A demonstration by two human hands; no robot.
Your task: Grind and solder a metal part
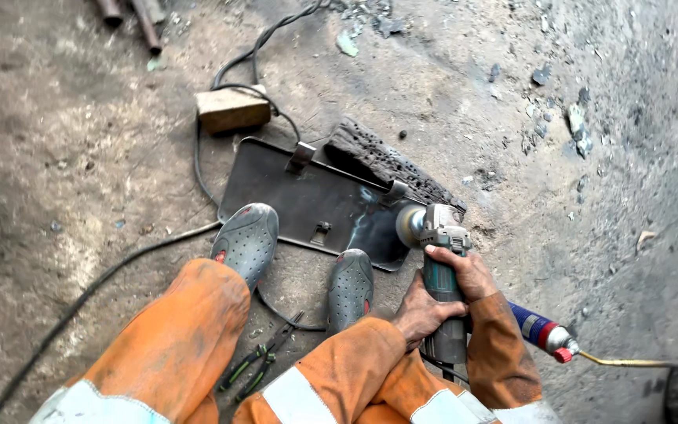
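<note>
Basically both hands grip the angle grinder (439, 267): left hand (421, 312) low on body, right hand (464, 271) near head. Disc meets steel plate (300, 200) on floor, feet pinning it; best kept shallow, steady pressure.

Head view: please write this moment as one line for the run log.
hands: both grip angle grinder | disc: on right end of dark metal plate | feet: both shoes on plate | ground: pliers, gas torch

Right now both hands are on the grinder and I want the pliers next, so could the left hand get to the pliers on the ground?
Probably yes. The pliers lie on open ground between the orange legs, just left of the left hand, nothing covering them. But it grips the grinder and must let go first.
</note>
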